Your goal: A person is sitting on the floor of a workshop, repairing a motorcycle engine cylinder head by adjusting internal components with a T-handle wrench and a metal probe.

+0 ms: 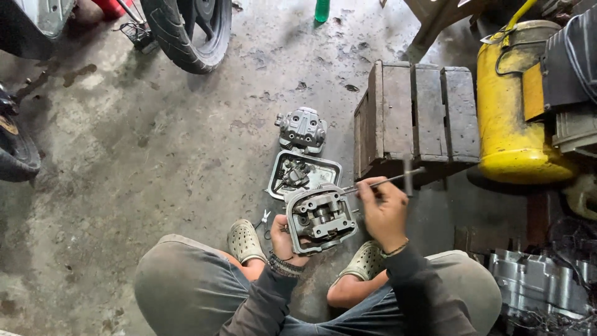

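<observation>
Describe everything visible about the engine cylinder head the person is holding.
The cylinder head is a grey, grimy cast-metal block, roughly square, with an open top showing rocker arms and a shaft inside. The left hand holds it from its left side, tilted, above the concrete floor between the person's feet. The right hand holds a slim T-handle tool whose tip meets its upper right edge.

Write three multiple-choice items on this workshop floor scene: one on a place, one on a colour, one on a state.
1. Where does the metal tray lie?
A. on the wooden crate
B. on the floor beyond the cylinder head
C. on the tank

2. What colour is the tank?
A. yellow
B. blue
C. white

3. How is the cylinder head held?
A. lying untouched
B. gripped by the left hand
C. hanging from a hook

Answers: 1 B, it lies on concrete beside the wooden crate; 2 A, its shell is yellow; 3 B, the left hand grips it while the right hand holds a thin tool.
</observation>
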